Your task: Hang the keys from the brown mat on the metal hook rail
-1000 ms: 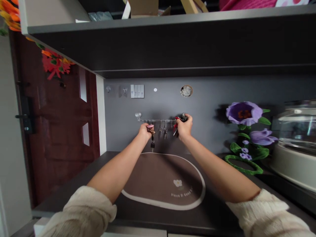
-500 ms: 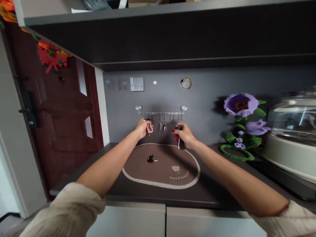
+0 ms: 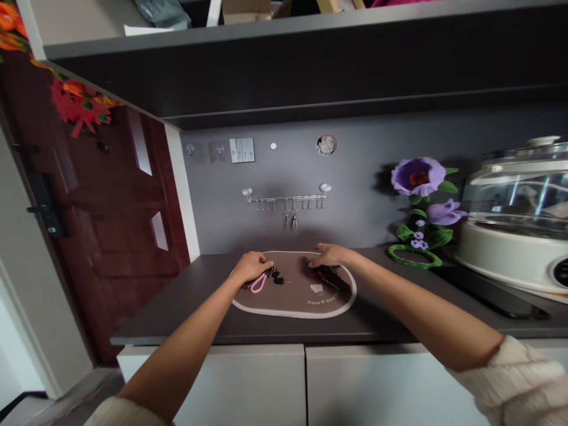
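Note:
My left hand (image 3: 252,266) is low over the left part of a brown oval mat (image 3: 293,302), its fingers curled round a bunch of keys with a pink loop strap (image 3: 259,284). Just right of it a black key (image 3: 278,278) lies on the mat. On the mat's right side rests a dark key bunch with a bit of red (image 3: 328,276). My right hand (image 3: 332,254) hovers right above that bunch, thumb and fingers apart. Two small metal keys (image 3: 290,219) hang from the clear hook rail (image 3: 287,199) on the wall.
Purple felt flowers (image 3: 419,177) stand on the counter to the right, beside a large white appliance with a clear dome (image 3: 519,254). A black phone-like slab (image 3: 497,293) lies in front of it. Overhead juts a dark shelf (image 3: 284,71). At left is a red-brown door (image 3: 115,248).
Both hands have come down from the hook rail to the mat, bringing their key bunches. My right hand has let go of the dark bunch. The view has shifted slightly.

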`<state>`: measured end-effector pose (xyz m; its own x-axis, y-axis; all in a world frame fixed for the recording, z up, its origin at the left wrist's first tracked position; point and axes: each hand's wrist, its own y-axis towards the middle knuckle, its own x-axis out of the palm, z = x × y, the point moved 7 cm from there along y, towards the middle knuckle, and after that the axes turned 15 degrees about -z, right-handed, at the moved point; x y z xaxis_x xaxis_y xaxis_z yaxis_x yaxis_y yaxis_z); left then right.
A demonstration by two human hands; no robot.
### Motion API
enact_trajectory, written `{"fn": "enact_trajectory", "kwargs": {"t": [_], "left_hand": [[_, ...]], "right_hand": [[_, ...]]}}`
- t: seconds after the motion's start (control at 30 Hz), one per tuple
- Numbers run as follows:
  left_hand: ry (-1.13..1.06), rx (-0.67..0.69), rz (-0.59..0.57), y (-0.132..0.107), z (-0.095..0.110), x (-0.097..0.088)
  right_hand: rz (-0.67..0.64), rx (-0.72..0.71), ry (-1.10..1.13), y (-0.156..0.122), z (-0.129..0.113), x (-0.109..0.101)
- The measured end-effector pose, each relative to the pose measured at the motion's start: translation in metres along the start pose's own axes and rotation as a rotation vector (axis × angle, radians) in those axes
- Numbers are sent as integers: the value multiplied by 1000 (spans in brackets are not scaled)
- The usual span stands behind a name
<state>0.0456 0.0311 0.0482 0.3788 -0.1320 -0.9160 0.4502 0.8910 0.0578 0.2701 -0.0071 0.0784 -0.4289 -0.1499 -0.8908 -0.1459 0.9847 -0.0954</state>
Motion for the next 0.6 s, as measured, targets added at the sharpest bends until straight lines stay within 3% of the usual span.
{"fn": "enact_trajectory", "kwargs": {"t": [0.13, 0.3, 0.4, 0.6], "left_hand": [[-3, 109, 140, -10, 9, -4], [67, 344, -23, -16, 26, 16], [128, 365, -113, -17, 27, 26], [169, 359, -98, -14, 27, 32]], "right_hand": [[35, 18, 21, 21, -18, -14], [341, 140, 190, 59, -37, -29], [420, 215, 298, 78, -43, -27], [509, 227, 236, 88, -50, -31]]}}
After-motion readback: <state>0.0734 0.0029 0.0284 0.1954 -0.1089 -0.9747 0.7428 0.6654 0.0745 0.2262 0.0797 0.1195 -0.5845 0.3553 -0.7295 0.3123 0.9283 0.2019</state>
